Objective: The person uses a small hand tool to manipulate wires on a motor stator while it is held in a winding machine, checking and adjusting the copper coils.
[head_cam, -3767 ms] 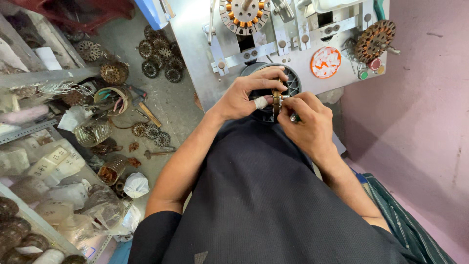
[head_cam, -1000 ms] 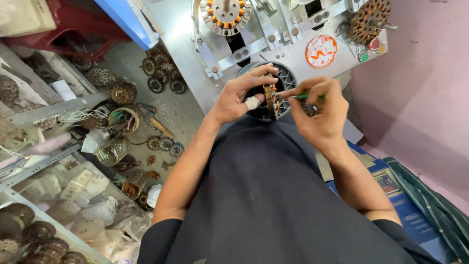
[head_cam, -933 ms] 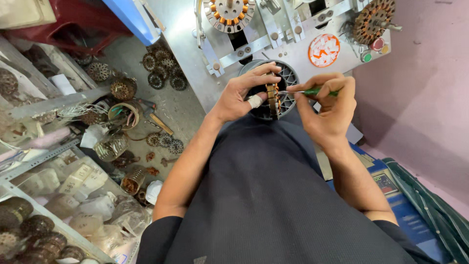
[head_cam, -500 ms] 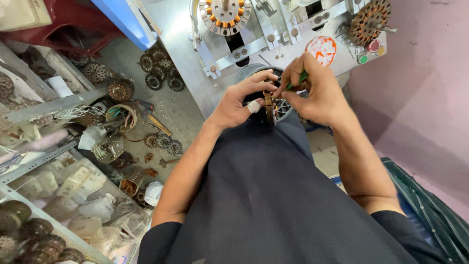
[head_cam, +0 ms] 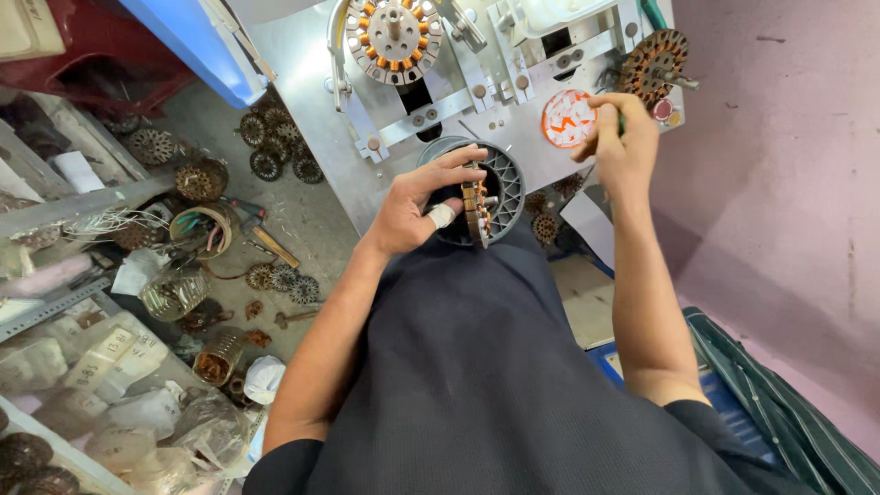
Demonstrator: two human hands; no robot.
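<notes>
My left hand (head_cam: 417, 203) grips a small stator core with copper windings (head_cam: 476, 212), held on edge in front of a round grey ribbed housing (head_cam: 501, 186). A white bandage wraps one finger of that hand. My right hand (head_cam: 620, 139) is raised to the right, near the orange round disc (head_cam: 567, 118) on the grey winding machine (head_cam: 458, 87); its fingers close on a thin green tool (head_cam: 621, 120). A wound stator (head_cam: 393, 36) sits on the machine's spindle at the top, and another stator (head_cam: 657, 62) is mounted at the machine's right.
Several stator cores and wire coils (head_cam: 275, 151) lie on the floor at the left. Shelves with plastic bags of parts (head_cam: 101, 367) line the left edge. A pink wall (head_cam: 788, 183) stands to the right, with a dark striped cloth (head_cam: 788, 412) at the lower right.
My right hand has left the stator and lifted up and right toward the orange disc, still holding the green tool. My left hand keeps the stator in place.
</notes>
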